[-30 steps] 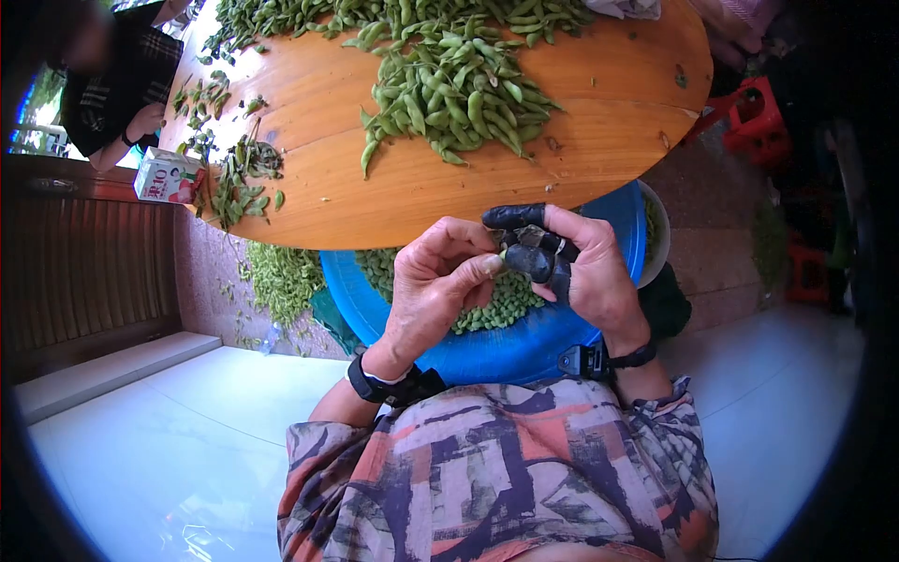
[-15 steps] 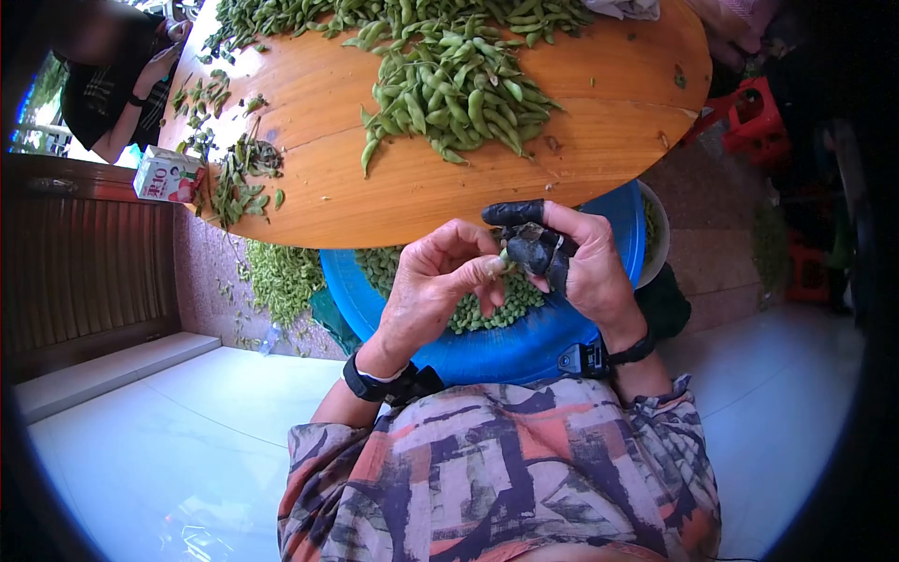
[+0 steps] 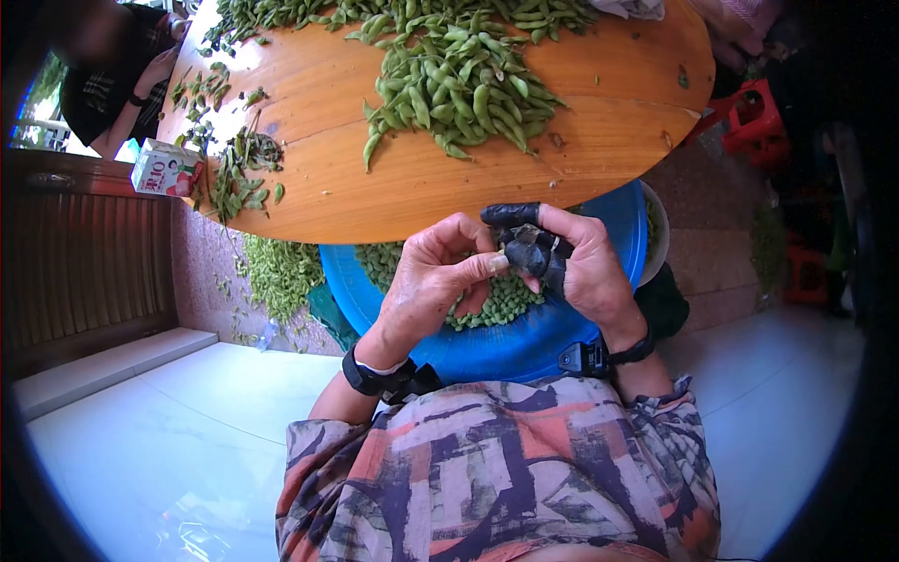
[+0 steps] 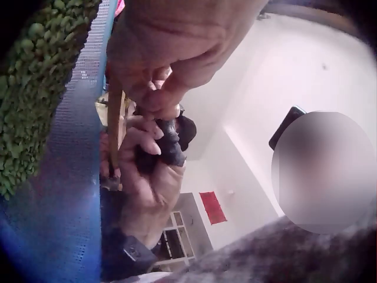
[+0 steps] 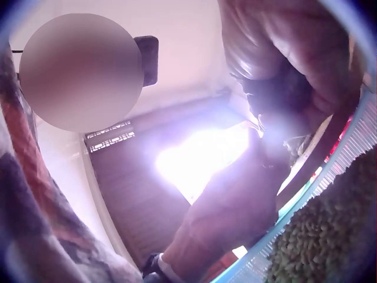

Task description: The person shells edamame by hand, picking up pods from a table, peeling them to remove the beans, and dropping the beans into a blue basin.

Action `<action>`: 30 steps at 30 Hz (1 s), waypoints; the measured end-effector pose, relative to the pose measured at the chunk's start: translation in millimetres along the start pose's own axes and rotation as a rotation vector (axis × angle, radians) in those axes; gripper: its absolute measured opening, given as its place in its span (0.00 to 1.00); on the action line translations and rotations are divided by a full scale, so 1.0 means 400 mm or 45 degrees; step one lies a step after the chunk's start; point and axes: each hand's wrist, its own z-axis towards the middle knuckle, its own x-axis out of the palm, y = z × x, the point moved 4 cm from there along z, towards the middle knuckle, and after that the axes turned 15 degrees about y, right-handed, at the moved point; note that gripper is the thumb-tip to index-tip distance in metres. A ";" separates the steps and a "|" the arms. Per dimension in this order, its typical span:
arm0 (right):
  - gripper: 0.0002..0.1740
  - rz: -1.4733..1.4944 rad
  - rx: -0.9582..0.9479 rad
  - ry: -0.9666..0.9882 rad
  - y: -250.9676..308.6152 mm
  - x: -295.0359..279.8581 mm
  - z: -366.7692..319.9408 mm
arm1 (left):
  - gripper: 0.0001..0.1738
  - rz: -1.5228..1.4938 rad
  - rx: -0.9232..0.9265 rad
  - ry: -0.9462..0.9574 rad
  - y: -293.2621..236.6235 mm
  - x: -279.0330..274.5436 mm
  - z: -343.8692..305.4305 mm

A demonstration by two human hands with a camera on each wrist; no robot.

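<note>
Both hands meet over a blue basket holding a heap of shelled green soybeans. With thumb and curled forefinger, my left hand pinches at an edamame pod, now mostly hidden between the hands. My right hand has black coverings on its thumb and fingers, and these grip the pod's other side. In the left wrist view the fingertips of both hands press together beside the soybeans. Glare and shadow blur the fingertips in the right wrist view.
A wooden table stands just beyond the basket, bearing a large pile of edamame pods. Loose leaves and a drink carton are at its left edge. Empty-looking pods litter the floor. Another person sits at left; a red stool is at right.
The pale green of the pod showed between the left thumb and right fingers half a second ago and is now covered. Both hands stay nearly in place; the other person's arm has shifted.
</note>
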 end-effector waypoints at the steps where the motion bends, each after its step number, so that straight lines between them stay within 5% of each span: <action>1: 0.13 -0.053 -0.012 0.007 -0.002 -0.003 0.000 | 0.08 0.014 -0.012 -0.011 0.003 0.000 -0.001; 6: 0.13 -0.061 -0.041 0.045 0.006 -0.007 -0.001 | 0.08 0.045 0.024 0.005 0.009 0.010 0.001; 12: 0.13 0.582 -0.028 0.177 -0.003 0.012 0.007 | 0.07 -0.031 0.128 0.010 0.027 0.010 0.002; 18: 0.16 -0.236 -0.054 -0.100 0.046 0.021 0.001 | 0.06 -0.098 0.110 0.041 0.030 0.012 0.007; 20: 0.19 -0.873 -0.497 -0.145 0.061 0.028 -0.002 | 0.05 -0.115 0.106 0.064 0.037 0.011 0.006; 26: 0.20 -0.694 -0.450 -0.152 0.059 0.014 -0.006 | 0.14 -0.418 0.106 0.187 0.048 0.010 0.014; 30: 0.21 -0.784 -0.510 -0.188 0.053 0.000 -0.018 | 0.11 -0.234 0.072 0.192 0.058 0.021 0.014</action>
